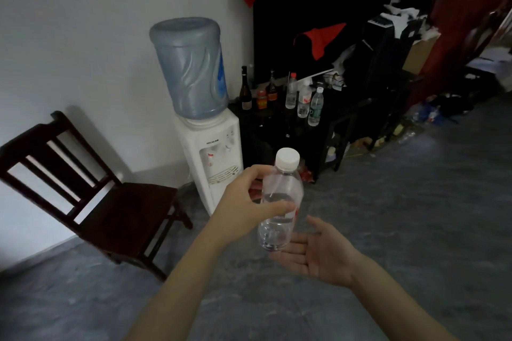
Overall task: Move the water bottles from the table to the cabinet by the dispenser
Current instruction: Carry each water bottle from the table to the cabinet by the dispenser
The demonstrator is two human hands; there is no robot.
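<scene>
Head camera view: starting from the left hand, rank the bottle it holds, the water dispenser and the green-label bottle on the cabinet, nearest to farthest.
1. Bottle, gripped in the left hand.
2. Water dispenser, just behind, by the wall.
3. Green-label bottle, on the dark cabinet right of the dispenser.

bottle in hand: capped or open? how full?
Capped: the white cap sits on the water bottle, which the left hand grips. Roughly half full: the waterline shows mid-body, clear plastic above it.
</scene>
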